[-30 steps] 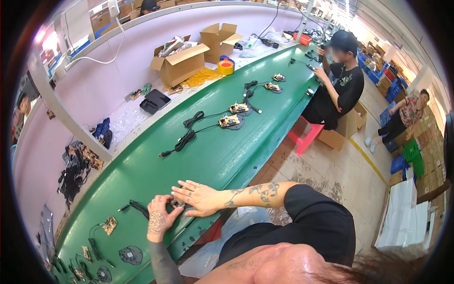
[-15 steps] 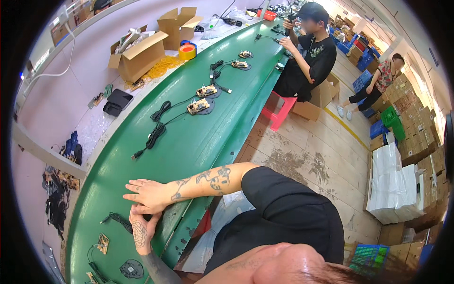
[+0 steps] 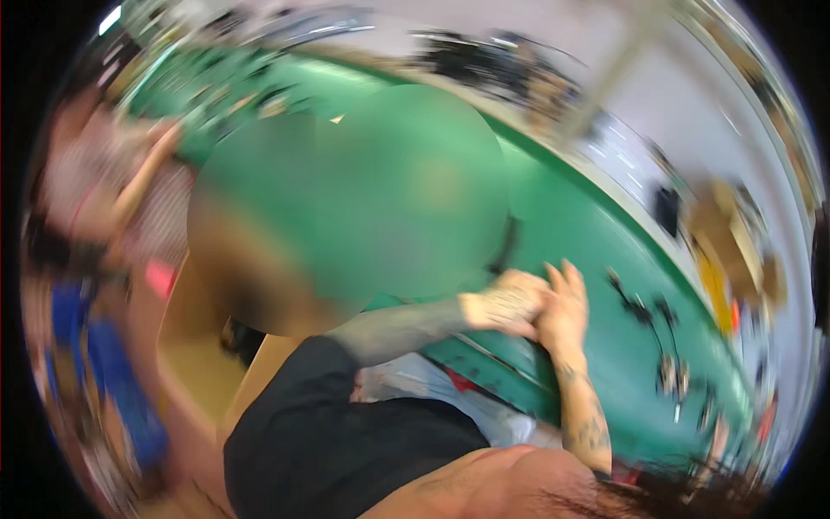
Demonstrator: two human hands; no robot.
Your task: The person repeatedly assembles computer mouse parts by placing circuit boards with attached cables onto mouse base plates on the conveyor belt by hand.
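My left hand (image 3: 504,303) and my right hand (image 3: 562,313) meet at the near edge of a green work table (image 3: 558,208), touching each other. The right hand's fingers are stretched out and nothing shows in them. Motion smears the left hand's fingers, and they partly overlap the right hand, so their grip is unclear. Just beyond the left hand lies a black cable (image 3: 508,246). To the right on the table are blurred small assemblies (image 3: 666,372) with black cables (image 3: 635,303).
A round blurred patch hides much of the left and middle. Another person (image 3: 112,173) sits at the table's far left. An open cardboard box (image 3: 203,372) stands at my left, near blue crates (image 3: 125,389). Another cardboard box (image 3: 726,229) is beyond the table at right.
The view has swung sharply to the left, bringing the other end of the table and a different person into sight. My hands stay together at the table's edge.
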